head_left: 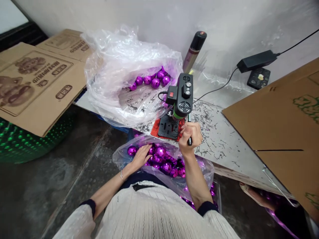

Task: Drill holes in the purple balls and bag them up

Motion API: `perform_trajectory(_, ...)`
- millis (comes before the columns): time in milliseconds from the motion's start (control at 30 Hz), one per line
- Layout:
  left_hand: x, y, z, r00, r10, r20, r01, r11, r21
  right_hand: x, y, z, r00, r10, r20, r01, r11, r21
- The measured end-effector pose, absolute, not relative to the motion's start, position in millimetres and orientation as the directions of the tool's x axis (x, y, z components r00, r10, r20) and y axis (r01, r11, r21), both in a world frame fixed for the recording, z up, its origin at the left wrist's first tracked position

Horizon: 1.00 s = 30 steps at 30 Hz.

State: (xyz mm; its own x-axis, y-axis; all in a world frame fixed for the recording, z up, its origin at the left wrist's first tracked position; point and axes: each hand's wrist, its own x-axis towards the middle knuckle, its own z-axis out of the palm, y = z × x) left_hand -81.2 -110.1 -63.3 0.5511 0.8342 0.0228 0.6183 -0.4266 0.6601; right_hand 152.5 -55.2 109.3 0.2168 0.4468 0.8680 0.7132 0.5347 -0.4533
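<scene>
While the right hand (190, 136) is holding the black lever handle (189, 142) near the middle of the frame, the left hand (141, 157) is resting lower and to the left, on a heap of purple balls (160, 152). That heap is lying in a clear plastic bag (208, 167) at the lower middle of the frame, just below the near edge of the tabletop (221, 132), and it is spreading from the left fingers toward the right forearm. Left is being the nearer hand, its grip lying wide, fingers outstretched and thumb apart, though whether the fingertips are pressing on any one ball I cannot tell. The right grip is wrapping snugly round the handle, whose long axis is running almost straight up and down the frame, its lower end poking out beneath the fist. Between the two, the slotted base plate (163, 131) is sitting on a red mat (155, 128), lying above and to the right of the left hand and just left of the right one, with the black machine (181, 94) overhanging its upper right part.
</scene>
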Motion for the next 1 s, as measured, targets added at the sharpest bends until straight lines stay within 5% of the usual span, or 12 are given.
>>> perform_trajectory(200, -86, -84, -23, 0.68, 0.727, -0.094, 0.602, -0.479, 0.639, 156, -57, 106, 0.157, 0.46, 0.874, 0.73, 0.541, -0.417)
perform_trajectory(300, -87, -31, 20, 0.71, 0.703, -0.04, 0.544, -0.512, 0.665, 156, -58, 103, 0.172, 0.463, 0.87, 0.723, 0.54, -0.431)
perform_trajectory(433, -56, 92, 57, 0.408, 0.876, 0.258, 0.593, -0.469, 0.654, 156, -59, 100, 0.178, 0.469, 0.865, 0.717, 0.541, -0.44)
perform_trajectory(567, -2, 208, 56, 0.209, 0.926, 0.314, 0.578, -0.375, 0.725, 156, -61, 100, 0.161, 0.477, 0.864, 0.723, 0.539, -0.432)
perform_trajectory(833, 45, 251, 52, 0.109, 0.992, 0.07, 0.598, -0.122, 0.792, 155, -61, 98, 0.125, 0.469, 0.874, 0.73, 0.553, -0.402)
perform_trajectory(1000, 11, 211, 69, 0.135, 0.978, -0.16, 0.087, 0.149, 0.985, 155, -59, 100, 0.124, 0.472, 0.873, 0.719, 0.564, -0.407)
